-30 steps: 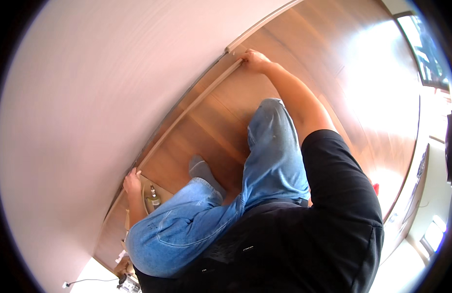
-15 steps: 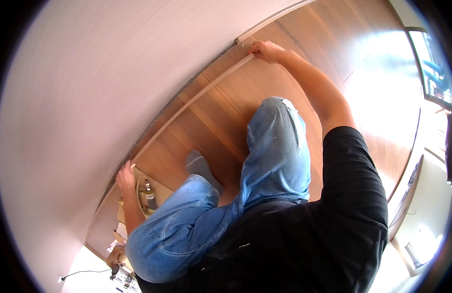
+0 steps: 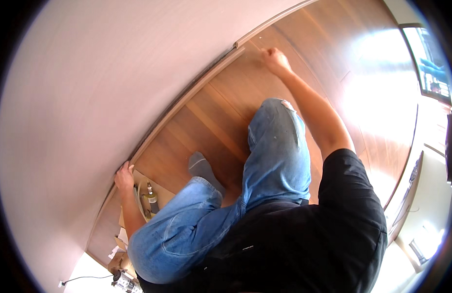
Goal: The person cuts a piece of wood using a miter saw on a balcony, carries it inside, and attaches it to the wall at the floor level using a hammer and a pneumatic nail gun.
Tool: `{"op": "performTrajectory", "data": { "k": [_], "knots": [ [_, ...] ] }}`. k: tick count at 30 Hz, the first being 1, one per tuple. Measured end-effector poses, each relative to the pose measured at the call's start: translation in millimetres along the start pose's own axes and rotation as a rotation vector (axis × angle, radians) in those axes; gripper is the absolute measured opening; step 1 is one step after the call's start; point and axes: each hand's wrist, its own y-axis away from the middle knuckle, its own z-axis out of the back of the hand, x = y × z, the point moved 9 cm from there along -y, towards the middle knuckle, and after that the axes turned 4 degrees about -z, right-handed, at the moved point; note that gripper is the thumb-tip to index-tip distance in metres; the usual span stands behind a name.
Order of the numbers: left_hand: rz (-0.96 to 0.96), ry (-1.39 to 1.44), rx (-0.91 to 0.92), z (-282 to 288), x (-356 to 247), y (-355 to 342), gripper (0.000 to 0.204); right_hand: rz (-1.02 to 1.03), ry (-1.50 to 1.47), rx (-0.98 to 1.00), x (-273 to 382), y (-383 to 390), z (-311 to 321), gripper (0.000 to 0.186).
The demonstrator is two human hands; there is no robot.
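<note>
A long, thin wooden trim strip (image 3: 186,99) lies along the foot of the pale wall, close to the dark gap at the floor's edge. My left hand (image 3: 124,177) is closed on its near left end, with the thumb against it. The strip's far end sits beside the end of another length of trim (image 3: 277,18) that runs on along the wall. My right hand (image 3: 276,61) is over the floor, apart from the strip. Its fingers are curled together, and whatever they may hold is hidden.
Near my left forearm, a bottle-shaped tool with a brass-coloured tip (image 3: 151,198) stands on a board. Cardboard pieces (image 3: 119,259) and a can-like container (image 3: 126,282) are behind it. My bent knee (image 3: 277,127) and socked foot (image 3: 201,166) are close to the strip. A screen (image 3: 431,61) is at the far right.
My right hand has let go of the strip's far end and moved right, away from the wall. That end has shifted in toward the wall. My left hand has stayed at the near end.
</note>
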Motion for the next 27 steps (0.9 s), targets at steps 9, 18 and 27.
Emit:
{"op": "performTrajectory", "data": {
  "k": [9, 18, 27],
  "knots": [
    [0.008, 0.027, 0.026, -8, 4, 13, 0.04, -0.236, -0.959, -0.06, 110, 97, -109, 0.057],
    [-0.033, 0.06, -0.01, 1, -8, 9, 0.038, -0.128, -0.891, -0.223, 103, 99, -120, 0.064],
    [-0.079, 0.033, -0.093, 11, -13, 9, 0.036, -0.137, -0.853, -0.209, 113, 94, -112, 0.068]
  ]
}}
